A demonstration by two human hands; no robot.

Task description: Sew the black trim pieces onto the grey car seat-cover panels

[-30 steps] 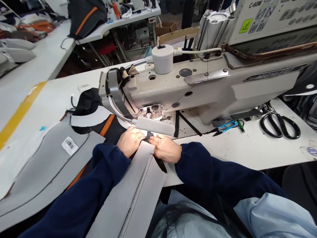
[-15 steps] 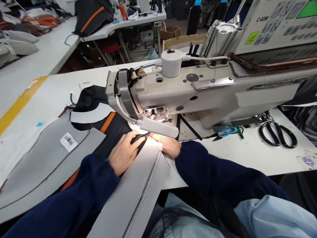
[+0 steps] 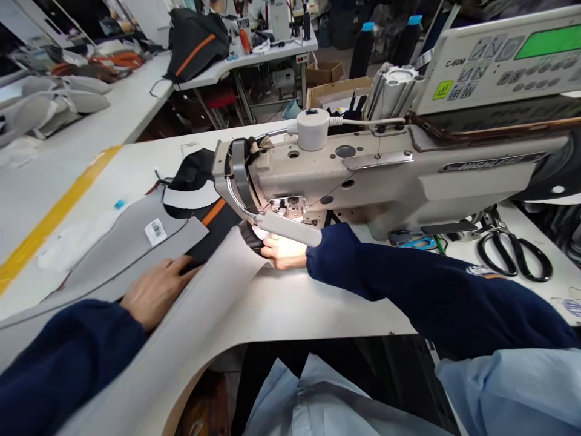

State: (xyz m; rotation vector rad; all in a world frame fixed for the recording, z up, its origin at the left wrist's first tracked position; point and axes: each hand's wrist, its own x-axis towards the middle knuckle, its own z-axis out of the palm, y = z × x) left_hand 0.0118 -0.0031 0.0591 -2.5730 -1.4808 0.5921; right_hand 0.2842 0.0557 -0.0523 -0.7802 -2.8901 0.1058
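Under the lit head of the sewing machine (image 3: 385, 175), my right hand (image 3: 285, 251) is closed on the edge of the grey panel (image 3: 195, 309), close to the needle area. The panel curls up and runs toward the lower left. Behind it, my left hand (image 3: 158, 289) rests with its fingertips at the black fabric (image 3: 204, 245); part of the hand is hidden by the panel, and its grip is unclear. A grey piece with a barcode label (image 3: 155, 232) lies to the left. The slim lamp (image 3: 289, 229) hangs just above my right hand.
Black-handled scissors (image 3: 515, 248) and blue snips (image 3: 420, 243) lie on the right of the white table (image 3: 318, 303). The control box (image 3: 494, 66) stands at the upper right. A side table (image 3: 131, 97) with grey pieces extends at the left.
My left hand has moved left and toward me, away from the needle area. The grey panel has lifted and curled over to the left. The view has shifted slightly.
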